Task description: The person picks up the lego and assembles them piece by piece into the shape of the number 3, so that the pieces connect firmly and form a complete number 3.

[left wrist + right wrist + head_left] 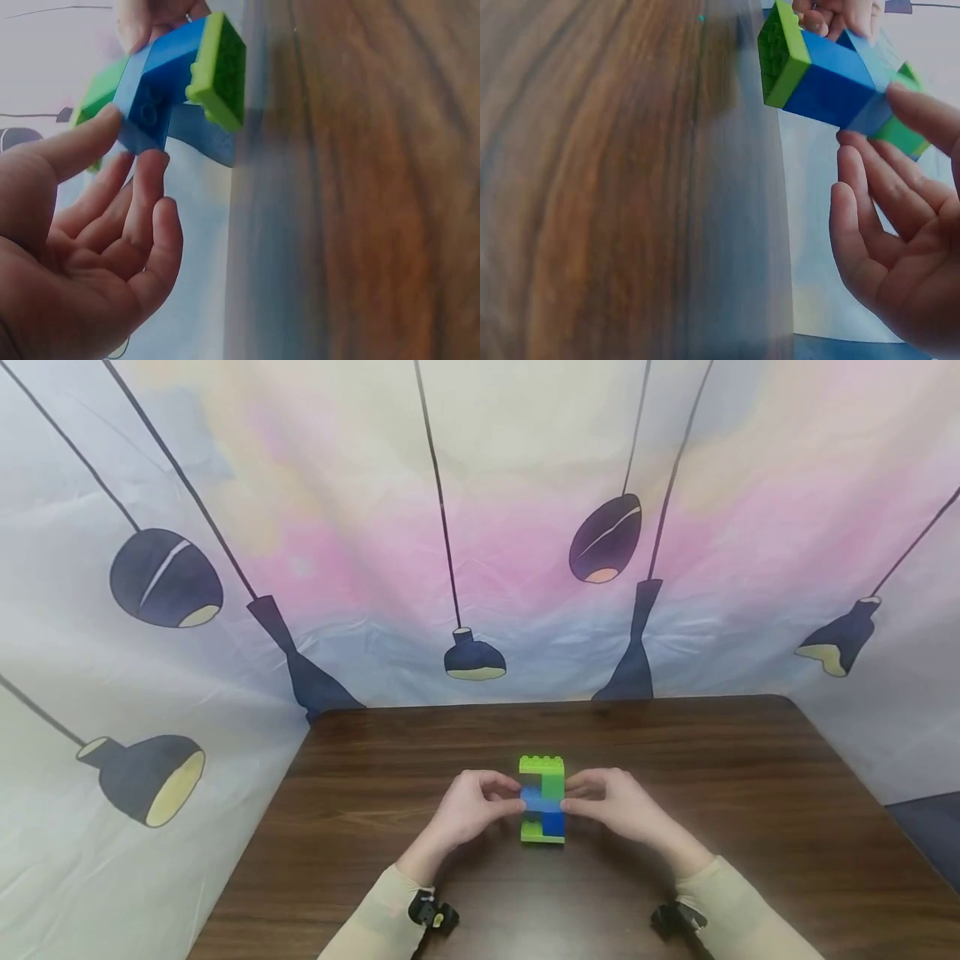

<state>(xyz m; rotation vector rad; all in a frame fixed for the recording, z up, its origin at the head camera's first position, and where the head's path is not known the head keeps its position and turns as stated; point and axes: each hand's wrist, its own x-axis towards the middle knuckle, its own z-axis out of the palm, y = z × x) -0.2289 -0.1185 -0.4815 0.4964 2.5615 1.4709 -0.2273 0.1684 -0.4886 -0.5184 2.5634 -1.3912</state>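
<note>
A stack of toy building bricks [553, 824] is held upright over the table, its hollow underside showing in both wrist views. From the bottom it has a lime green brick [223, 71], a dark blue brick [829, 79], a lighter blue brick [542, 802], a green brick [553, 786] and a lime green brick [542, 766] on top. My left hand [474, 806] pinches the left end of the lighter blue brick between thumb and fingers. On the opposite end, my right hand [615, 806] pinches the same layer. Outer fingers of both hands are loosely bent.
Under the bricks lies a dark brown wooden table [360, 860]. Behind it hangs a pastel cloth [525, 460] printed with dark lamps. A small black camera is strapped at each wrist, the left one [433, 912] and the right one [677, 920].
</note>
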